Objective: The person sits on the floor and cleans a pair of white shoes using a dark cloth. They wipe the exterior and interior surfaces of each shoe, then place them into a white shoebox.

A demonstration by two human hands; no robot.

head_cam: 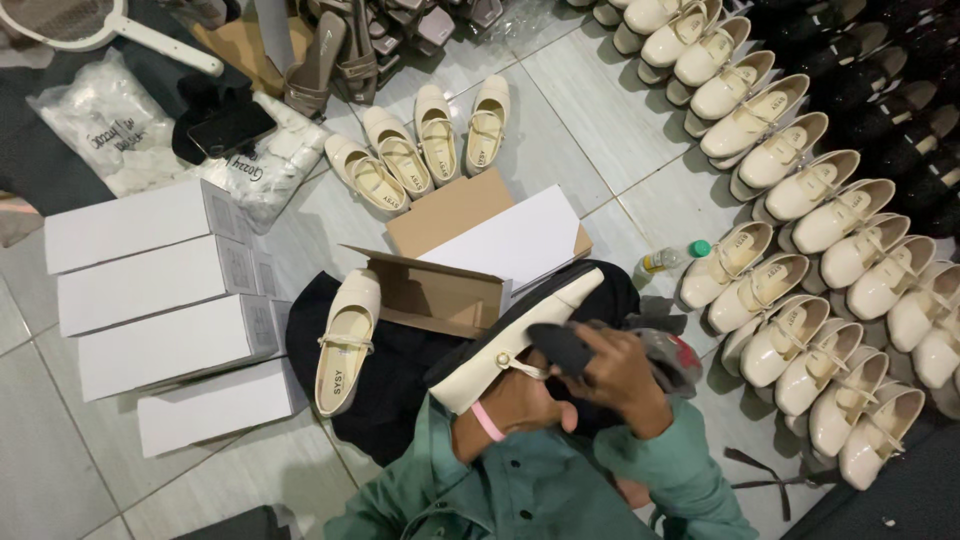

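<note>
While the stack of white boxes (160, 300) sits at the far left, I see a loose cream shoe (345, 340) lying on the dark cloth (390, 380), long axis nearly up and down the picture. Next, my left hand (500, 405) is clamped on the held shoe (515, 340), sole up, slanting toward upper right. My right hand (620, 375) pinches a dark rag (560, 347) against it. Rows of cream shoes (810, 260) fill the right.
</note>
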